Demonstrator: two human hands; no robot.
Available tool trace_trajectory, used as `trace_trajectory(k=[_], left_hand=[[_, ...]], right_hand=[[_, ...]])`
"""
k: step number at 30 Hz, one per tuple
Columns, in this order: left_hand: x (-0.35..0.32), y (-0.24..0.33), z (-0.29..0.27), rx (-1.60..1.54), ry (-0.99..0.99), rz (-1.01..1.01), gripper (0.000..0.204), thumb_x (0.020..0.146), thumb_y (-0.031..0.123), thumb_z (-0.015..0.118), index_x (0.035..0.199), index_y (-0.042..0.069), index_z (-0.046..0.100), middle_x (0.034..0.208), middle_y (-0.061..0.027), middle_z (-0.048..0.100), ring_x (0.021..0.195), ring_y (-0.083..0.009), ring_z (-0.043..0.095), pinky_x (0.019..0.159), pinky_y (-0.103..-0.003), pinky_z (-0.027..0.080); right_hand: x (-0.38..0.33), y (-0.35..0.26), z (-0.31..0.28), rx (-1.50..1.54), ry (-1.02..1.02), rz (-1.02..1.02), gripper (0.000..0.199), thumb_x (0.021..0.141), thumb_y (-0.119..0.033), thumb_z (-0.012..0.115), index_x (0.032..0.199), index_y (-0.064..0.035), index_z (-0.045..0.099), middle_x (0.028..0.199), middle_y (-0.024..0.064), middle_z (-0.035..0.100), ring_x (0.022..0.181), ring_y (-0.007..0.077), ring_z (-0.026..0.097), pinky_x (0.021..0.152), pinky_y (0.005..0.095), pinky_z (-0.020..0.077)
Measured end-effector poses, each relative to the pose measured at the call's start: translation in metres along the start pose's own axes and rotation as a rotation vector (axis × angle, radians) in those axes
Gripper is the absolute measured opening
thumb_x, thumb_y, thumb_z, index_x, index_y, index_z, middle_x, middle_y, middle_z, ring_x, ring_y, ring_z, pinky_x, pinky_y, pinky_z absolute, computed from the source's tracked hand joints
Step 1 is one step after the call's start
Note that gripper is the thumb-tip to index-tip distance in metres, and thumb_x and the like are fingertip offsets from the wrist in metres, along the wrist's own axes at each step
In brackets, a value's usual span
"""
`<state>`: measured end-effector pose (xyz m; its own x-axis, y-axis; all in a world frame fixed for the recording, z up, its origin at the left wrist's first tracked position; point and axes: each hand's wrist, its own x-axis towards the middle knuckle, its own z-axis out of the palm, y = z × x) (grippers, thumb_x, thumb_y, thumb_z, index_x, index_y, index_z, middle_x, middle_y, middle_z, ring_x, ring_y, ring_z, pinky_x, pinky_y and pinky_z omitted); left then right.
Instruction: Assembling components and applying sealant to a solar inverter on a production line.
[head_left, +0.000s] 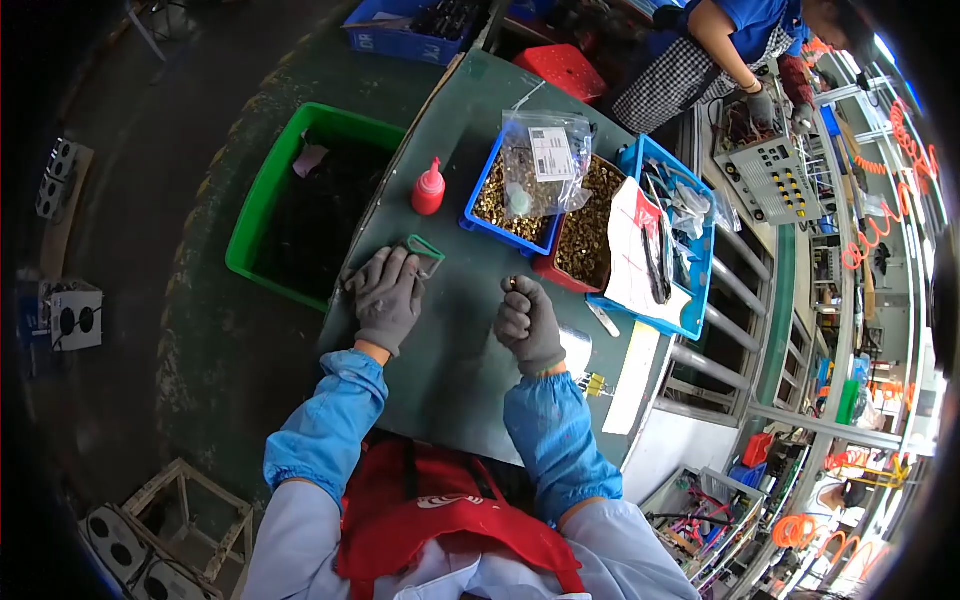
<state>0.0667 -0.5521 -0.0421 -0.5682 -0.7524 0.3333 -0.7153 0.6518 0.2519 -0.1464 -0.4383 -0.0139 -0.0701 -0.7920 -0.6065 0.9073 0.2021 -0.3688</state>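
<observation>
My left hand (388, 300), in a grey glove, is near the left edge of the dark green table (450, 350). Its fingers bend over a small green-edged piece (428, 250), most of which the hand hides. To its right my right hand (530, 325), also gloved, is closed just above the table. Between its thumb and forefinger shows a tiny brass-coloured part (513, 284). Beyond the hands stand a blue bin (468, 222) and a red bin (548, 272), both with many small brass-coloured parts. A red squeeze bottle (429, 190) stands upright beyond my left hand.
A clear labelled bag (545, 160) lies over the blue bin. At the right, a light blue tray (700, 300) holds tools and bags, with white paper (635, 260) on it. Left of the table sits a green crate (250, 225). A co-worker (720, 50) handles equipment at far right.
</observation>
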Motion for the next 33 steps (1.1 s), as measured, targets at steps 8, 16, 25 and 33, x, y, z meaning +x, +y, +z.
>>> trace_trajectory(k=[8,16,25,33], left_hand=[[0.001,0.003,0.001,0.002,-0.02,-0.005,0.036,0.084,0.025,0.061,0.118,0.012,0.058,0.131,-0.0052,0.051,0.124,-0.0279,0.047,0.098,-0.049,0.037],[-0.002,0.006,0.002,0.007,0.002,0.013,0.036,0.084,0.024,0.061,0.118,0.012,0.058,0.131,-0.0059,0.052,0.124,-0.0288,0.047,0.099,-0.05,0.036],[0.004,0.022,0.002,-0.036,0.019,0.008,0.028,0.088,0.021,0.06,0.113,0.009,0.063,0.128,-0.0082,0.057,0.121,-0.0313,0.05,0.1,-0.049,0.037],[0.033,0.162,0.031,-0.571,-0.057,0.69,0.026,0.083,0.026,0.062,0.104,0.01,0.06,0.114,-0.0064,0.057,0.112,-0.0271,0.053,0.092,-0.042,0.048]], right_hand=[[-0.032,0.003,0.018,0.337,-0.373,0.015,0.024,0.103,-0.025,0.046,0.099,-0.0057,0.059,0.058,-0.0081,0.042,0.04,0.0034,0.031,0.033,0.0184,0.0223],[-0.061,-0.017,0.06,-0.686,0.357,-0.369,0.05,0.095,-0.048,0.058,0.111,-0.0008,0.06,0.071,0.0032,0.059,0.051,0.0097,0.048,0.046,0.0239,0.0362],[-0.111,-0.012,-0.047,-1.536,1.062,-0.564,0.085,0.077,-0.037,0.076,0.14,0.0048,0.037,0.117,0.0293,0.061,0.107,0.0434,0.06,0.091,0.0467,0.0475],[-0.154,0.041,-0.039,-1.044,0.683,-0.608,0.053,0.082,-0.011,0.069,0.128,0.0073,0.052,0.12,0.0207,0.063,0.106,0.0256,0.063,0.092,0.0339,0.0494]])
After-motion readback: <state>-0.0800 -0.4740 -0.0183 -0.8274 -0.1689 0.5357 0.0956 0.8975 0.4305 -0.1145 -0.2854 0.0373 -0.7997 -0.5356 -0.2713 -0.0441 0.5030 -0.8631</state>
